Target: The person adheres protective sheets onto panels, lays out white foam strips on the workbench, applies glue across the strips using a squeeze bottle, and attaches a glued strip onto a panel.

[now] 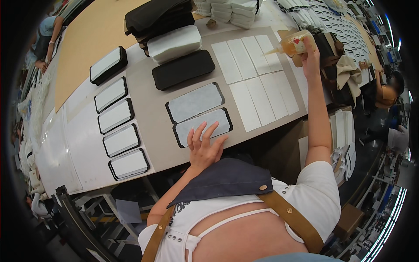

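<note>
My right hand (309, 51) is wrapped round a clear squeeze bottle (293, 43) of amber liquid. The bottle lies tilted on its side in the air, its thin nozzle pointing left above white rectangular cards (248, 52) laid in two rows. My left hand (205, 146) has its fingers spread over a black-edged panel with a pale grey face (214, 123); whether the fingertips press on it I cannot tell. Just beyond lies a second such panel (194, 102). Farther back are a stack of black rounded pieces (183, 70) and a white stack (174, 43).
At the left, several black-edged pieces with white tops (122, 143) run in a column, the farthest a thicker stack (108, 65). Dark folded material (159, 19) is piled at the back. An open box (342, 131) stands by my right arm. Another person's arm (53, 41) shows at far left.
</note>
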A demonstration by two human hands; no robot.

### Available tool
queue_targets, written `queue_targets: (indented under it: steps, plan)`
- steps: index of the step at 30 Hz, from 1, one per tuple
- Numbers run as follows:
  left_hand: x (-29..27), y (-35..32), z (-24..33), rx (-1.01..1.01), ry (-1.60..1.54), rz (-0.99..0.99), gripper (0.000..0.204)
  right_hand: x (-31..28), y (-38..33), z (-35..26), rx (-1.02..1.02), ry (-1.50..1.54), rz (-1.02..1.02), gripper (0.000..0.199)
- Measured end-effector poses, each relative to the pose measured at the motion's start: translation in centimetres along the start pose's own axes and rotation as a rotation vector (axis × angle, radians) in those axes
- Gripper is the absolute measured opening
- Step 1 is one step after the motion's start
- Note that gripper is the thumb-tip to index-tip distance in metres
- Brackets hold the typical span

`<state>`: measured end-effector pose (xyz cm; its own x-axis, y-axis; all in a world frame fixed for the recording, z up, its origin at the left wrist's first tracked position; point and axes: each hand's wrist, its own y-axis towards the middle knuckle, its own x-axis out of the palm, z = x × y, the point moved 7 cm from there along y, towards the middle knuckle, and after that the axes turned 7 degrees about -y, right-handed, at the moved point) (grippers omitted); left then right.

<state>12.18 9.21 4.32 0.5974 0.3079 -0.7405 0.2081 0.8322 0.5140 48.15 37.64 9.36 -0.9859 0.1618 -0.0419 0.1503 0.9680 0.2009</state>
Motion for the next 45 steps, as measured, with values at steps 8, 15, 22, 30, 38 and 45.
queue_targets:
  steps: [8,15,22,30,38,45]
  plan:
    - [0.0,0.0,-0.1,-0.007,0.003,0.006,0.015,1.1,4.5,1.1,-0.12,-0.138,0.145,0.069]
    - [-0.1,0.1,-0.1,-0.004,0.011,0.017,0.015,1.8,6.1,2.0,-0.135,-0.222,0.173,0.069]
    - [0.1,0.0,0.0,0.003,0.015,0.016,0.016,1.5,6.1,1.5,-0.143,-0.285,0.132,0.077]
    - [0.0,0.1,0.0,-0.004,0.003,0.006,0.014,-0.4,4.6,1.1,-0.106,-0.357,0.103,0.073]
    - [-0.1,0.1,0.1,-0.026,-0.027,0.0,0.016,-1.5,1.7,-0.2,-0.071,-0.421,0.095,0.067]
    - [-0.1,0.2,0.1,-0.031,-0.036,-0.009,0.017,-2.7,-0.3,-0.5,-0.044,-0.388,0.044,0.056]
